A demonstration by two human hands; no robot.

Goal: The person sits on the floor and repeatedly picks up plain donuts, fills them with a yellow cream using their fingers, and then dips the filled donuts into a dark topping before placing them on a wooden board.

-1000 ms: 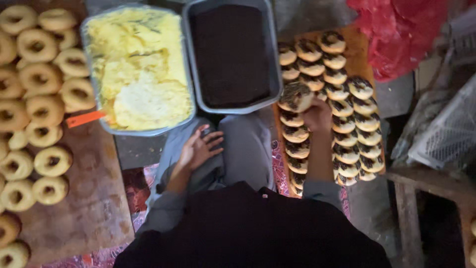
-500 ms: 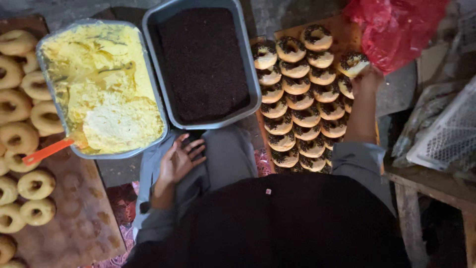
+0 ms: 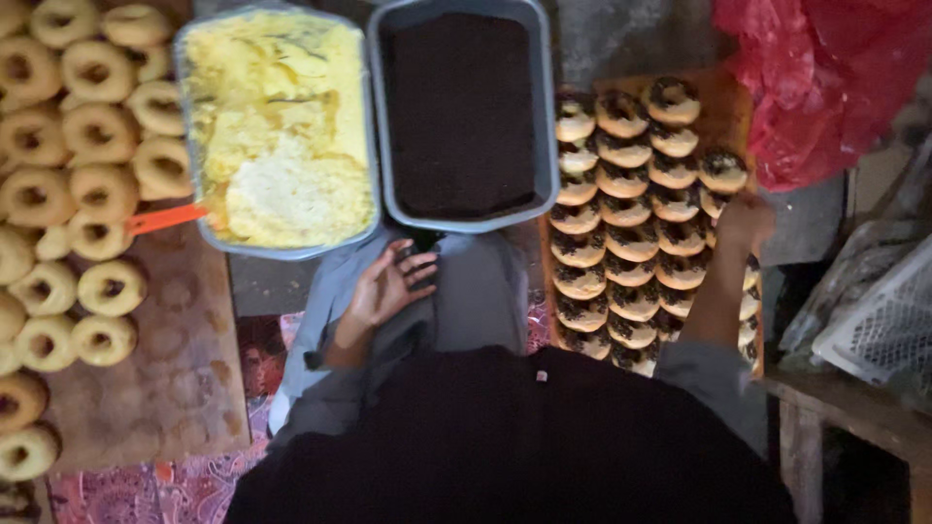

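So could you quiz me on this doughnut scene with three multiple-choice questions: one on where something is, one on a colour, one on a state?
1. Where is the person's right hand?
A. over the board of sprinkled doughnuts
B. in the yellow tray
C. on the lap

2. What colour is the handle sticking out of the tray of yellow topping?
A. blue
B. orange
C. white

3. How is the left hand?
A. gripping a doughnut
B. clenched
C. open and empty, on the lap

Answers: 1 A, it touches the right-hand rows beside a topped doughnut; 2 B, the handle is bright orange; 3 C, fingers spread, holding nothing.
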